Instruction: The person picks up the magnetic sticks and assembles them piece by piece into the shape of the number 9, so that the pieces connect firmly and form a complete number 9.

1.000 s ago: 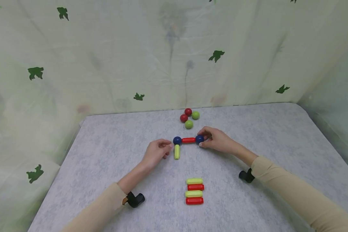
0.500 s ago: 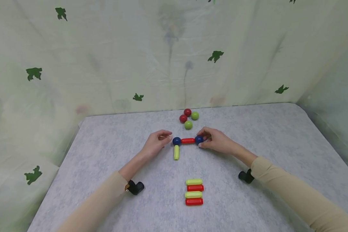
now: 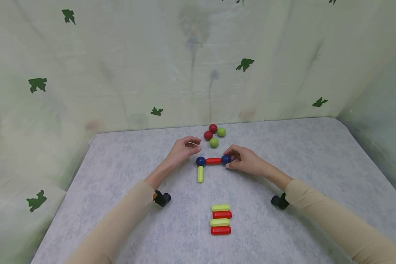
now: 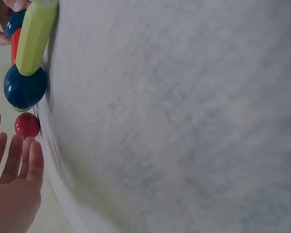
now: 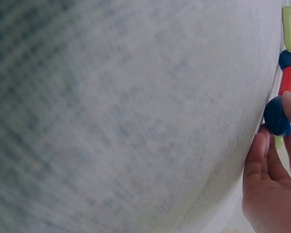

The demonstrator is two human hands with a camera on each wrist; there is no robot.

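Head view first: most of what you see is a pale green backdrop point(image 3: 128, 66) dotted with dark green shapes, and below it a wide, mottled greyish surface point(image 3: 171, 238). Two beige sleeves point(image 3: 333, 216) come in from the bottom corners. Main thing here is an L-shaped build point(image 3: 209, 161), lying around the middle of the surface between the two hands. Its long axis goes left to right, pretty much in line with the far edge: a red rod point(image 3: 214, 161) with a blue ball at each end. The short leg is a yellow-green rod point(image 3: 200, 175) touching the left-end blue ball point(image 3: 200, 161) and pointing straight back toward the person. Right hand point(image 3: 245, 159) has the right-end blue ball point(image 3: 226, 160) pinched between thumb and fingers. Left hand point(image 3: 184, 148) isn't gripping anything, fingers loose with a decent gap to the thumb, just beside the left-end blue ball on its far side, fingertips near the red balls. Closer to the person there's a column of four loose rods point(image 3: 220, 230), yellow-green and red alternating, all with their long axes running left to right. Smallest stuff sits near the far edge: two red balls point(image 3: 208, 136) and two green balls point(image 3: 213, 143) in a little cluster, just beyond the build.
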